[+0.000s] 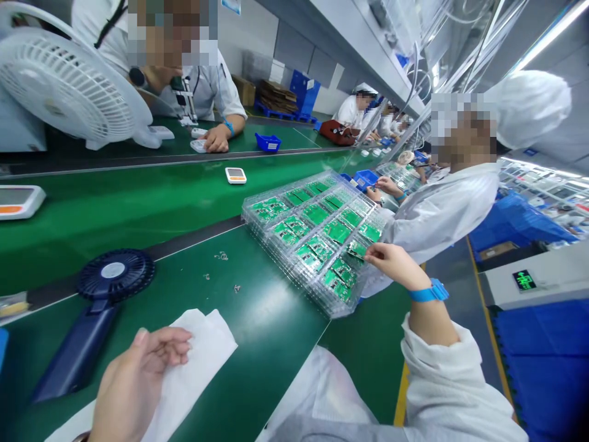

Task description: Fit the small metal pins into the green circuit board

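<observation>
Clear plastic tray stack, holding rows of green circuit boards, sitting at about 1 o'clock from the wearer on a green bench mat. Right hand, wearing a blue wrist strap, reaching in at the stack's near corner, thumb and fingertips apparently pinching a small green board at the tray's edge. Left hand, fingers loosely spread and slightly curled, resting at about 8 o'clock on a white wipe, with no pinch showing. Small metal parts lying scattered on the mat at about 11 o'clock. Navy handheld fan lying at about 10 o'clock, just beside the wipe. Co-worker in white smock and hairnet working at about 2 o'clock beside a blue bin. Work in hand seemingly involving board handling at the tray; next move seemingly calling for a steady pinch clear of neighbouring boards.
</observation>
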Tool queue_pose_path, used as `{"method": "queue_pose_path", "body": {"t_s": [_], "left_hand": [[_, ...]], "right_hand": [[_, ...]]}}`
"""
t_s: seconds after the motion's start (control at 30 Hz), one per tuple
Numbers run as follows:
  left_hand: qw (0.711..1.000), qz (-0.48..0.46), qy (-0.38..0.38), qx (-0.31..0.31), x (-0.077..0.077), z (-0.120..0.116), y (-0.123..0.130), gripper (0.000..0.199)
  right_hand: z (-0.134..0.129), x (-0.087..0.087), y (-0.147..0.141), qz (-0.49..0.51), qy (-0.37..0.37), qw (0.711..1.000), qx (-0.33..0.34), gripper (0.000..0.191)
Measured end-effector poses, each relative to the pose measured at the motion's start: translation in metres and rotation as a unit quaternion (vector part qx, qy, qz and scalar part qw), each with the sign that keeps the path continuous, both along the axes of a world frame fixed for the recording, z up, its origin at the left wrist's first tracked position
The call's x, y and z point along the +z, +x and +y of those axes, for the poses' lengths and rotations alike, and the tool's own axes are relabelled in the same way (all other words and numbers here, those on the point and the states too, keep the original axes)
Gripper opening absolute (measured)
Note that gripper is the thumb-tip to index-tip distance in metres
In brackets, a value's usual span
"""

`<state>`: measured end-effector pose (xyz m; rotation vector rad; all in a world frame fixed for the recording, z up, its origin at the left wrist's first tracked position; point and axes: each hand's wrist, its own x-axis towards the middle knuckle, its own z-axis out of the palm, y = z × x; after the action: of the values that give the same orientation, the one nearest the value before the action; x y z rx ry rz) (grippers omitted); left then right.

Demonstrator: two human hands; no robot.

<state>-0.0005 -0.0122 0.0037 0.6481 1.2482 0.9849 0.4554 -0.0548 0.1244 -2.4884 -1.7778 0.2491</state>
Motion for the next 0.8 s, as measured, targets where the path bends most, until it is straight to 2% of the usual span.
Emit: {"method": "queue_pose_path", "body": {"t_s": [0.17, 0.47, 0.6, 0.7, 0.8], "left_hand": [[1.0, 0.002, 0.008, -0.005, -0.003, 0.0, -0.001, 0.053], [1.0, -0.002, 0.029, -0.004, 0.0, -0.003, 0.001, 0.047], [0.999, -0.009, 0.039, -0.012, 0.002, -0.003, 0.002, 0.048], [0.999, -0.013, 0.042, -0.017, 0.003, -0.003, 0.002, 0.05], [0.999, -0.017, 0.049, -0.017, 0.002, -0.003, 0.002, 0.049]], "right_hand": [[0.015, -0.006, 0.004, -0.032, -0.04, 0.998, 0.022, 0.012], [0.042, -0.023, 0.023, -0.158, -0.055, 0.986, -0.024, 0.025], [0.049, -0.029, 0.018, -0.199, -0.06, 0.978, -0.016, 0.019], [0.049, -0.025, 0.014, -0.23, -0.043, 0.972, -0.016, 0.02], [0.036, -0.01, 0.003, -0.27, 0.004, 0.962, -0.033, 0.025]]}}
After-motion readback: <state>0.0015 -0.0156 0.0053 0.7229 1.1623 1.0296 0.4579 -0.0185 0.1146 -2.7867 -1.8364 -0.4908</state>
